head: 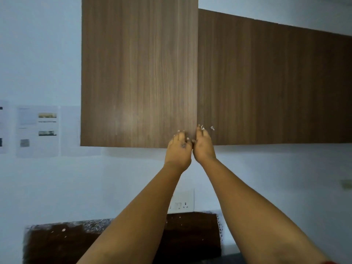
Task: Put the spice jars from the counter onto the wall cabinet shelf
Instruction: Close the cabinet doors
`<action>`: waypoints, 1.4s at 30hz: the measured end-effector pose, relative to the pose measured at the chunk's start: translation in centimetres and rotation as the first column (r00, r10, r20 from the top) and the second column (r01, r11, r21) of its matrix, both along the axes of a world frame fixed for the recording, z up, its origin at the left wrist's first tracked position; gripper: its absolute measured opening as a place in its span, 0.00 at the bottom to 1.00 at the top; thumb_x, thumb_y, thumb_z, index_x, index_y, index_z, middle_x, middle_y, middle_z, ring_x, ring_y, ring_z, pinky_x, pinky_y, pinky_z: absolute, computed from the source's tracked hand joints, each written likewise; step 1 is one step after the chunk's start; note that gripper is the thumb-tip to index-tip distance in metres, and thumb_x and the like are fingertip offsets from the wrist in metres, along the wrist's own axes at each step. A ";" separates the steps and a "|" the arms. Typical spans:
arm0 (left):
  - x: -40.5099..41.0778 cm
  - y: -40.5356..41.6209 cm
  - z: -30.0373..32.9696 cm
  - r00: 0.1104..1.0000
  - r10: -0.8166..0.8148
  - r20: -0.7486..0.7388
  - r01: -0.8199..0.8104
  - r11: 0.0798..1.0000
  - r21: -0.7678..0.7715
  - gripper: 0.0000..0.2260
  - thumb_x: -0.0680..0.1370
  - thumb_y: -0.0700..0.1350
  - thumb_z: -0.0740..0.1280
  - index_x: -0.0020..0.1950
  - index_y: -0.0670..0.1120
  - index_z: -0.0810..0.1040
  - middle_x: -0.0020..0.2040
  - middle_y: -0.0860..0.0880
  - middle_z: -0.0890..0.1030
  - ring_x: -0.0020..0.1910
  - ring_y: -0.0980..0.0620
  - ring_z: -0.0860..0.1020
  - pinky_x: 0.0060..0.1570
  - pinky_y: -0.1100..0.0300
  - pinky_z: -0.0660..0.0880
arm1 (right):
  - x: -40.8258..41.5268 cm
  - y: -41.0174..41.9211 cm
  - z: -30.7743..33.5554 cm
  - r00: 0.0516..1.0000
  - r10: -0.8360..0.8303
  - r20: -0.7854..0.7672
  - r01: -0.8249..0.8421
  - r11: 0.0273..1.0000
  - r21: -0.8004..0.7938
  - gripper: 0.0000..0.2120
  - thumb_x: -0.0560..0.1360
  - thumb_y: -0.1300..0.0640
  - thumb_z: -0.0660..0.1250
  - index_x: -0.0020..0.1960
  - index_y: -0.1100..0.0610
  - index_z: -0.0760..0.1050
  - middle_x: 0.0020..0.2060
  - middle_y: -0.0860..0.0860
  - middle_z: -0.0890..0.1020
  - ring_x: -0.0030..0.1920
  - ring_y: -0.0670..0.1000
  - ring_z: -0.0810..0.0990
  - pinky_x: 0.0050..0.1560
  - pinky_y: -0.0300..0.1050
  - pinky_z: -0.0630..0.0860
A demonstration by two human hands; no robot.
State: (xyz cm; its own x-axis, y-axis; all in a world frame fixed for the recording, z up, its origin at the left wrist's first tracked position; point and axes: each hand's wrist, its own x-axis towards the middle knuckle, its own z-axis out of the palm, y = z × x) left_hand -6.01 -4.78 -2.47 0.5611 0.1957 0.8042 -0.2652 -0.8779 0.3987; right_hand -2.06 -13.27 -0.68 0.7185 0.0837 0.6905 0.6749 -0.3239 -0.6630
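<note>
Your left hand (178,147) and right hand (203,145) reach up side by side, fingers straight against the lower seam between two wooden cabinet doors (139,73), holding nothing; no jars in view, so opening comes first, probably.

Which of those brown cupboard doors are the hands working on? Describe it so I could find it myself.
Start at the wooden wall cabinet on the pale blue wall. It is the left-hand door, with papers taped to the wall beside it. The left hand and right hand meet at its lower right corner; unlike its darker neighbour, it looks lighter and stands forward of it.
</note>
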 end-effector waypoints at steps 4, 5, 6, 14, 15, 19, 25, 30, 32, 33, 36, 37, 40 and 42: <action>5.3 -0.3 0.1 0.980 0.190 0.060 -0.197 0.970 0.143 0.26 0.84 0.46 0.50 0.80 0.43 0.46 0.80 0.47 0.48 0.78 0.45 0.39 0.71 0.60 0.33 | 6.2 -0.5 0.2 0.957 -0.154 0.245 0.229 0.920 -0.318 0.32 0.81 0.56 0.59 0.79 0.55 0.47 0.79 0.52 0.48 0.79 0.54 0.46 0.77 0.51 0.52; 6.4 -0.5 0.3 0.969 0.231 0.083 -0.241 0.960 0.142 0.26 0.84 0.46 0.49 0.80 0.42 0.45 0.80 0.46 0.46 0.78 0.45 0.37 0.69 0.61 0.28 | 7.5 -0.6 0.4 0.948 -0.150 0.280 0.249 0.898 -0.362 0.35 0.81 0.54 0.60 0.79 0.56 0.43 0.79 0.52 0.43 0.78 0.54 0.41 0.77 0.52 0.48; 7.4 -0.4 0.5 0.954 0.284 0.100 -0.297 0.941 0.161 0.25 0.84 0.46 0.49 0.79 0.40 0.48 0.80 0.45 0.45 0.78 0.45 0.37 0.68 0.60 0.26 | 8.8 -0.8 0.5 0.944 -0.145 0.297 0.259 0.885 -0.387 0.36 0.81 0.51 0.59 0.79 0.56 0.41 0.78 0.52 0.40 0.78 0.53 0.38 0.77 0.52 0.45; 11.9 1.8 -0.5 0.834 0.549 0.062 -0.472 0.650 0.596 0.20 0.82 0.53 0.59 0.66 0.40 0.74 0.79 0.38 0.49 0.78 0.38 0.45 0.67 0.37 0.31 | 17.1 -1.9 -1.8 0.894 -0.062 0.443 0.345 0.725 -0.596 0.35 0.81 0.38 0.48 0.77 0.49 0.31 0.75 0.49 0.30 0.75 0.53 0.29 0.73 0.59 0.35; 12.6 2.4 -1.2 0.818 0.573 0.055 -0.477 0.621 0.622 0.24 0.82 0.52 0.60 0.73 0.39 0.67 0.79 0.38 0.49 0.78 0.38 0.47 0.68 0.37 0.34 | 17.9 -1.9 -2.2 0.873 -0.060 0.485 0.376 0.716 -0.588 0.35 0.81 0.39 0.48 0.77 0.49 0.31 0.75 0.49 0.29 0.75 0.53 0.29 0.73 0.59 0.34; 13.4 4.2 -2.2 0.811 0.577 0.093 -0.506 0.613 0.607 0.32 0.77 0.41 0.70 0.77 0.40 0.58 0.78 0.40 0.54 0.76 0.39 0.55 0.70 0.40 0.53 | 20.1 -1.5 -3.0 0.792 -0.097 0.603 0.484 0.703 -0.522 0.35 0.82 0.45 0.52 0.77 0.51 0.31 0.76 0.52 0.32 0.76 0.55 0.32 0.72 0.60 0.35; 14.4 4.6 -2.0 0.771 0.629 0.103 -0.528 0.540 0.655 0.34 0.67 0.37 0.77 0.71 0.38 0.71 0.72 0.38 0.69 0.69 0.36 0.69 0.62 0.39 0.69 | 20.1 0.9 -3.2 0.810 -0.181 0.558 0.472 0.767 -0.435 0.41 0.79 0.45 0.59 0.76 0.48 0.30 0.77 0.49 0.33 0.76 0.54 0.30 0.70 0.65 0.34; 14.7 5.1 -1.9 0.798 0.589 0.129 -0.515 0.555 0.653 0.34 0.66 0.36 0.78 0.71 0.38 0.71 0.72 0.39 0.70 0.69 0.36 0.70 0.61 0.40 0.70 | 20.0 0.8 -3.0 0.802 -0.198 0.563 0.481 0.773 -0.414 0.43 0.78 0.46 0.63 0.77 0.48 0.34 0.79 0.49 0.40 0.76 0.53 0.33 0.71 0.66 0.42; 14.6 4.9 -2.2 0.812 0.572 0.118 -0.513 0.600 0.614 0.33 0.72 0.35 0.73 0.75 0.39 0.64 0.76 0.39 0.61 0.73 0.37 0.64 0.67 0.42 0.65 | 19.8 0.5 -3.2 0.799 -0.211 0.564 0.487 0.776 -0.400 0.43 0.76 0.46 0.67 0.78 0.49 0.40 0.79 0.50 0.46 0.77 0.53 0.40 0.72 0.67 0.49; 14.5 4.8 -2.1 0.821 0.562 0.103 -0.496 0.611 0.618 0.32 0.76 0.35 0.68 0.77 0.39 0.58 0.77 0.40 0.52 0.76 0.37 0.57 0.70 0.43 0.60 | 19.7 0.3 -3.2 0.799 -0.214 0.562 0.488 0.776 -0.398 0.43 0.75 0.46 0.68 0.78 0.49 0.42 0.79 0.50 0.49 0.77 0.54 0.43 0.71 0.67 0.52; 13.8 4.0 -1.3 0.796 0.605 0.001 -0.442 0.581 0.683 0.29 0.83 0.35 0.56 0.79 0.40 0.44 0.79 0.41 0.40 0.78 0.39 0.43 0.74 0.48 0.55 | 19.1 0.0 -3.0 0.812 -0.198 0.549 0.481 0.759 -0.438 0.44 0.76 0.48 0.67 0.77 0.48 0.37 0.79 0.50 0.45 0.77 0.54 0.39 0.72 0.66 0.51; 13.4 3.6 -1.1 0.797 0.604 -0.015 -0.435 0.590 0.680 0.28 0.83 0.36 0.55 0.79 0.39 0.43 0.79 0.41 0.40 0.78 0.39 0.43 0.74 0.49 0.57 | 18.8 0.0 -2.9 0.826 -0.192 0.531 0.470 0.755 -0.457 0.43 0.78 0.49 0.65 0.77 0.48 0.35 0.79 0.49 0.42 0.77 0.54 0.37 0.73 0.65 0.49; 12.5 2.4 -1.1 0.800 0.597 -0.060 -0.427 0.637 0.642 0.29 0.82 0.36 0.56 0.79 0.38 0.43 0.79 0.41 0.39 0.78 0.39 0.41 0.72 0.50 0.63 | 17.8 -0.2 -2.4 0.866 -0.182 0.466 0.433 0.739 -0.516 0.42 0.80 0.52 0.62 0.77 0.48 0.32 0.78 0.49 0.36 0.77 0.55 0.35 0.74 0.62 0.46; 12.0 1.9 -0.8 0.776 0.620 -0.111 -0.428 0.648 0.631 0.28 0.84 0.40 0.54 0.79 0.39 0.43 0.79 0.42 0.38 0.78 0.40 0.40 0.74 0.46 0.58 | 17.1 -0.6 -1.8 0.894 -0.172 0.414 0.408 0.698 -0.589 0.44 0.79 0.58 0.64 0.77 0.49 0.32 0.77 0.50 0.33 0.77 0.56 0.34 0.75 0.59 0.46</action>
